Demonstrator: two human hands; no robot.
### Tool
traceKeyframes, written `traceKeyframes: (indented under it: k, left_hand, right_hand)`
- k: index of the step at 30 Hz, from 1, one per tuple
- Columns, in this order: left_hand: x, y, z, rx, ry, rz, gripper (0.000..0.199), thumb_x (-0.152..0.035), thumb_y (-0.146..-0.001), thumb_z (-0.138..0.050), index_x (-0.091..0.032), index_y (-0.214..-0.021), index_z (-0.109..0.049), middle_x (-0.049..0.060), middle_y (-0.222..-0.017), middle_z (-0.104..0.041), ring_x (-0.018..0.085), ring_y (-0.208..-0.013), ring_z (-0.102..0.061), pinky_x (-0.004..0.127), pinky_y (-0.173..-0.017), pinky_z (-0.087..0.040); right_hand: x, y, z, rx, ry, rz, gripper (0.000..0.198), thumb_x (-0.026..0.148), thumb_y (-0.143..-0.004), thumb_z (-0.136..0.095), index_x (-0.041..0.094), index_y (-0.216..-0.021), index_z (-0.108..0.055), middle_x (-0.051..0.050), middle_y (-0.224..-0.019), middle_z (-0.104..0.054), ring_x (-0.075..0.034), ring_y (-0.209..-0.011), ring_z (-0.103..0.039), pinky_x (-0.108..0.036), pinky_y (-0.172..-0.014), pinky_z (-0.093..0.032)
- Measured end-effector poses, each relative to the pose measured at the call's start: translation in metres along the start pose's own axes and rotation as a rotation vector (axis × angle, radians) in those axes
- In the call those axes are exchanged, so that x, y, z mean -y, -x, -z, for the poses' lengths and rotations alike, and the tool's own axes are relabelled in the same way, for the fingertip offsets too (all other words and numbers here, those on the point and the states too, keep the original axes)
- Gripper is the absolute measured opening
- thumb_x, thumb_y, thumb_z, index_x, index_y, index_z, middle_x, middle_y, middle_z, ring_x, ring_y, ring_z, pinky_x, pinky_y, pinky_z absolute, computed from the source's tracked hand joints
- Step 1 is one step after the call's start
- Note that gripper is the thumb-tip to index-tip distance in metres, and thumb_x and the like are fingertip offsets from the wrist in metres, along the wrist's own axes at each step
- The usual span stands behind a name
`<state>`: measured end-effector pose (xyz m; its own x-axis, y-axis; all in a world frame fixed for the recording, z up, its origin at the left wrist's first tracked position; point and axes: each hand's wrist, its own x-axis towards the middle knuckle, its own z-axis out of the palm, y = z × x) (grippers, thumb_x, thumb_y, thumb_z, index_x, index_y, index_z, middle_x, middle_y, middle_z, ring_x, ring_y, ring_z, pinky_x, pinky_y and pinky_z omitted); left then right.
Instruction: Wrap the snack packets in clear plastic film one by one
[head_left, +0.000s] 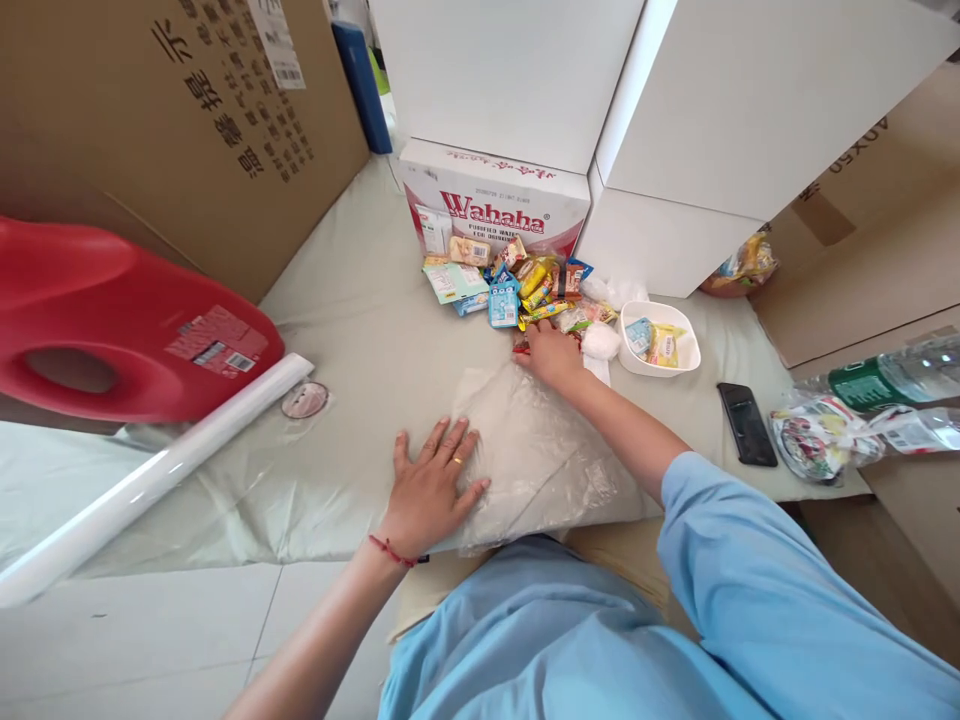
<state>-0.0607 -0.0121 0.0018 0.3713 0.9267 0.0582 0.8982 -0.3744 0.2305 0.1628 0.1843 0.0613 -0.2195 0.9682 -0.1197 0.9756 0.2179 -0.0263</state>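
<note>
My left hand lies flat with its fingers spread, on the cloth-covered surface at the left edge of a clear plastic bag. At the front of a heap of wrapped snacks, my right hand curls its fingers over a red snack packet. Most of that packet is hidden under the hand. Right of this hand sit a white crumpled wad and a white plastic tub with a blue packet and a yellow packet inside.
Behind the snacks stands a Wahaba-style water carton under white boxes. A red jug, a white roll and a cardboard box are at left. A phone and plastic bottles lie at right.
</note>
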Motion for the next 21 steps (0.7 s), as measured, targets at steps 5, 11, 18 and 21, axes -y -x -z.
traceKeyframes:
  k: [5, 11, 18, 21]
  left_hand:
    - [0.001, 0.005, -0.001, 0.032, -0.007, -0.001, 0.068, -0.057, -0.099, -0.048, -0.029, -0.160, -0.041, 0.011, -0.169, -0.035, 0.038, -0.156, -0.033, 0.073, -0.125, -0.004]
    - [0.000, 0.004, 0.001, 0.030, 0.034, 0.000, 0.068, -0.055, -0.099, -0.048, -0.027, -0.160, -0.041, 0.011, -0.169, -0.034, 0.038, -0.157, -0.032, 0.074, -0.124, -0.002]
    - [0.000, 0.004, 0.001, 0.032, 0.056, -0.003, 0.067, -0.055, -0.100, -0.047, -0.025, -0.160, -0.041, 0.012, -0.169, -0.033, 0.038, -0.157, -0.030, 0.075, -0.124, 0.001]
    - [0.000, 0.004, 0.001, 0.027, 0.071, -0.003, 0.068, -0.055, -0.100, -0.047, -0.026, -0.161, -0.041, 0.012, -0.169, -0.034, 0.038, -0.157, -0.031, 0.074, -0.124, 0.002]
  right_hand:
    - [-0.027, 0.015, 0.002, -0.134, -0.099, 0.016, 0.036, 0.022, -0.103, -0.039, 0.020, -0.126, -0.067, -0.016, -0.134, -0.066, -0.030, -0.112, -0.068, -0.042, -0.092, -0.054]
    - [-0.072, 0.068, 0.042, -0.368, -0.714, -0.134, 0.028, 0.025, -0.095, -0.045, 0.020, -0.108, -0.068, -0.004, -0.080, -0.073, -0.020, -0.067, -0.072, -0.030, -0.064, -0.057]
    - [-0.027, 0.114, 0.042, 0.317, -1.039, -0.099, 0.021, 0.039, -0.091, -0.061, 0.021, -0.081, -0.059, 0.007, -0.044, -0.054, -0.010, -0.035, -0.046, -0.019, -0.038, -0.036]
    - [-0.007, 0.115, 0.018, 0.382, -1.124, -0.182, 0.023, 0.039, -0.095, -0.058, 0.022, -0.080, -0.058, 0.008, -0.043, -0.051, -0.010, -0.034, -0.043, -0.020, -0.039, -0.037]
